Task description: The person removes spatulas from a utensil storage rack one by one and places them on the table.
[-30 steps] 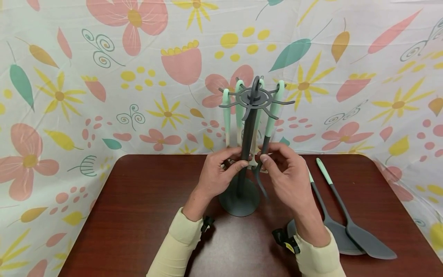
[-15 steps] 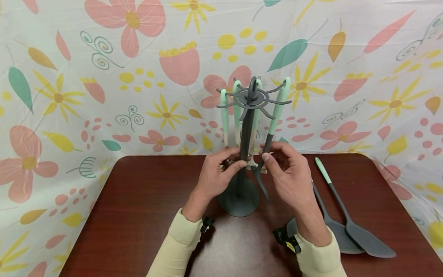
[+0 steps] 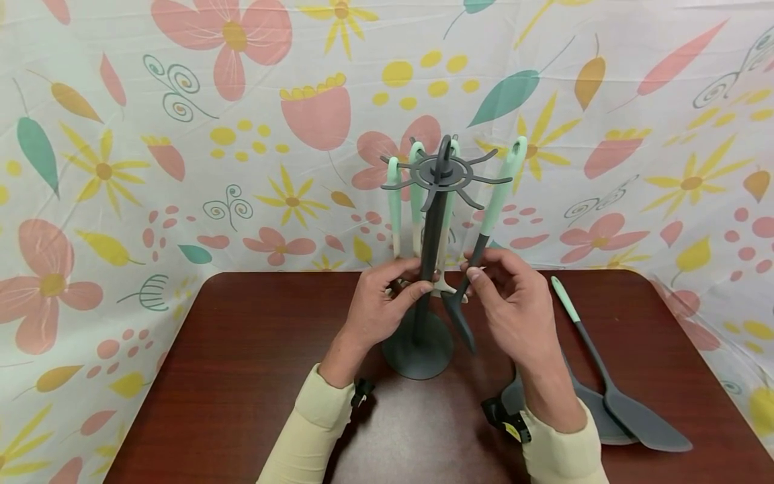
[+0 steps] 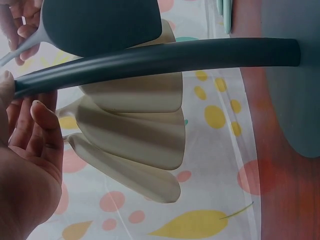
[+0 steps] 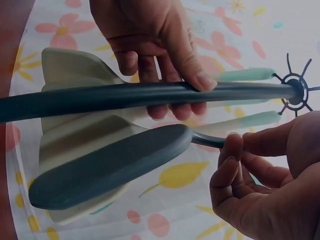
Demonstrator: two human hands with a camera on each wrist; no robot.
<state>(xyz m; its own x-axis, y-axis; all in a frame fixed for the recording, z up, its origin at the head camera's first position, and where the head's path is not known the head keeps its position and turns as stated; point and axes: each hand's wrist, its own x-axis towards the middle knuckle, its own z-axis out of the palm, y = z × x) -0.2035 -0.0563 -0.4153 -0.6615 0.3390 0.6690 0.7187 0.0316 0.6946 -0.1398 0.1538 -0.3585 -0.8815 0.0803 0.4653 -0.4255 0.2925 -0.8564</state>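
Observation:
My left hand (image 3: pixel 383 302) grips the dark pole (image 3: pixel 432 235) of an upright utensil stand, thumb in front and fingers behind. Between thumb and fingers, my right hand (image 3: pixel 514 309) pinches the shaft of a dark grey spatula with a mint handle (image 3: pixel 498 202). That handle leans right, its loop end off to the right of the stand's hooked ring (image 3: pixel 444 171). Broad and flat, the spatula's head (image 5: pixel 110 167) hangs down beside the pole. Three cream spatulas (image 4: pixel 135 132) with mint handles hang from the ring's far and left hooks, partly hidden by the pole and my hands.
On the table's right lie more dark grey spatulas (image 3: pixel 643 417) with mint handles, overlapping, partly covered by my right forearm. The stand's round base (image 3: pixel 417 363) rests on the brown table (image 3: pixel 254 376). Behind the table hangs a flowered cloth (image 3: pixel 242 168).
The grey spatula's handle loop has come off its hook and moved right, tilting outward. My right hand has shifted slightly right with it; my left hand stays on the pole.

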